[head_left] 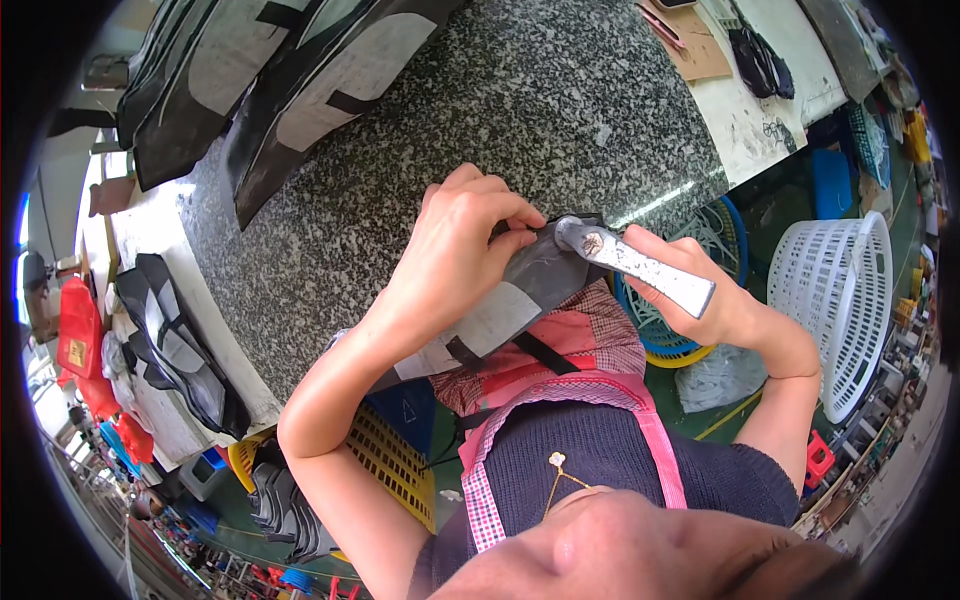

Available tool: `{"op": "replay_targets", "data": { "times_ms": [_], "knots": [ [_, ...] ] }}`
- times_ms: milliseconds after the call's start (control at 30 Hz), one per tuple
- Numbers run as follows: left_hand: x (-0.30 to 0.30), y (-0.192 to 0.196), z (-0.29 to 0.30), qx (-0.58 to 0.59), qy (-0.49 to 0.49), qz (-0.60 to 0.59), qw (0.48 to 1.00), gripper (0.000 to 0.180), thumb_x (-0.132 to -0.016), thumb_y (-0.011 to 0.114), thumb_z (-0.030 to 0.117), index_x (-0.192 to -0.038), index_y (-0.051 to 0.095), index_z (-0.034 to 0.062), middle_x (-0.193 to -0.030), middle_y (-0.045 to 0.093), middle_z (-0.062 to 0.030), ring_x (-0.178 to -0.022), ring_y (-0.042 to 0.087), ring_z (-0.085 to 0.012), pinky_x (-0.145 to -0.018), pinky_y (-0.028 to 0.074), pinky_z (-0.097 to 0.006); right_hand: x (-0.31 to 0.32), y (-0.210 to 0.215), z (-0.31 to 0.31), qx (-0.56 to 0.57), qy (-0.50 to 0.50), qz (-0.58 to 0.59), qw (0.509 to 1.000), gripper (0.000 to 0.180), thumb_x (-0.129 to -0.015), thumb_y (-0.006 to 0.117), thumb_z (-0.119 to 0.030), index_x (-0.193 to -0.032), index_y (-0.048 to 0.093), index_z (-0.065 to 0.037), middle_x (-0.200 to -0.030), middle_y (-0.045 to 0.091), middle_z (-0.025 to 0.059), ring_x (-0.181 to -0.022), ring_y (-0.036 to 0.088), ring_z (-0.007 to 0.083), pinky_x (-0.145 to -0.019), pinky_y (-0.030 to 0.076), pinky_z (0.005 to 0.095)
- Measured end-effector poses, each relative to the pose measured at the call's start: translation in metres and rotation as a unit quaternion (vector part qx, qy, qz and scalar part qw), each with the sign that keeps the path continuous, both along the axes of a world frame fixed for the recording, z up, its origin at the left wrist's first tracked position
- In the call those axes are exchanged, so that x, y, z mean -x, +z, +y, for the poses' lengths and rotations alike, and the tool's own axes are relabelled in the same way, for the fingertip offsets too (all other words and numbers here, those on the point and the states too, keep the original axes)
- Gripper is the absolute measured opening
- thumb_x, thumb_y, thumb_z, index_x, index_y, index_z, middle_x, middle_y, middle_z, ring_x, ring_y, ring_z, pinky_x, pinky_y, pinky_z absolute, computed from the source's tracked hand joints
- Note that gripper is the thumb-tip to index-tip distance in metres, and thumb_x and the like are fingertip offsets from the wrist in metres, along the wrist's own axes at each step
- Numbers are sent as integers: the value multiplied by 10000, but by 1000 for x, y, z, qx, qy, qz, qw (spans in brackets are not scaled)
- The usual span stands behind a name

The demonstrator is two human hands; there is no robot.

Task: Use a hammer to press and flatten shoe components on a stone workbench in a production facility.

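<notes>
My left hand [455,250] is closed at the edge of a dark grey and black flat piece [545,268], thumb and fingertips pinching its rim. The piece looks like leather or a similar sheet, with a pale grey panel and a black strip. It lies along the near edge of the stone slab [470,120] and hangs toward my lap. In my right hand [730,318] is a hammer with a worn, white-flecked metal head [645,268]. The rounded end of the head rests on or just above the piece, close to my left fingertips. Its handle is mostly hidden by my fingers.
Stacked similar pieces [345,90] lie at the slab's far left; more [180,345] lie on the left side table. A white basket [835,300] stands at right, beside a blue-rimmed basket [735,235] of strips. A yellow crate [390,470] sits below the slab.
</notes>
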State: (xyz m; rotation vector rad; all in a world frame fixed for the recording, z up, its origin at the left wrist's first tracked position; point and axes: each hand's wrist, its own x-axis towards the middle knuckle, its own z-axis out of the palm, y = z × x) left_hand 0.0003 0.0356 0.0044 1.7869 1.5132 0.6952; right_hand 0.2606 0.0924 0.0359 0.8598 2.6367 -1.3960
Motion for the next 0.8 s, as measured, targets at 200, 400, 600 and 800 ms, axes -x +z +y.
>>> {"op": "replay_targets", "data": {
  "times_ms": [200, 400, 600, 800],
  "knots": [
    [-2, -4, -11, -72, -20, 82, 994, 178, -729, 746, 9, -888, 752, 90, -821, 648, -27, -863, 577, -216, -787, 419, -350, 13, 13, 20, 55, -42, 67, 995, 161, -931, 522, -119, -1036, 522, 3, -806, 575, 200, -739, 610, 430, -584, 466, 423],
    [-7, -7, -17, -172, -31, 131, 976, 171, -699, 672, 53, -848, 745, 96, -829, 612, 6, -904, 551, -194, -821, 380, -380, 17, 9, 22, 31, 34, 15, 999, 211, -884, 532, -58, -1085, 547, 5, -867, 539, 179, -721, 609, 430, -569, 469, 444],
    [-8, -6, -24, -194, -22, 175, 965, 131, -726, 689, 97, -843, 746, 110, -827, 624, 7, -898, 558, -185, -808, 380, -378, 21, 17, 15, -45, -22, 141, 989, 243, -845, 535, -14, -1086, 533, 21, -847, 569, 191, -729, 611, 452, -570, 488, 443],
    [3, -8, -21, -94, 35, 69, 993, 146, -709, 816, 128, -840, 756, 103, -806, 648, 4, -811, 581, -204, -750, 407, -355, 23, 5, 18, 43, -16, 51, 998, 162, -881, 521, -44, -1031, 484, 4, -761, 586, 245, -722, 601, 472, -594, 485, 494]
  ]
}}
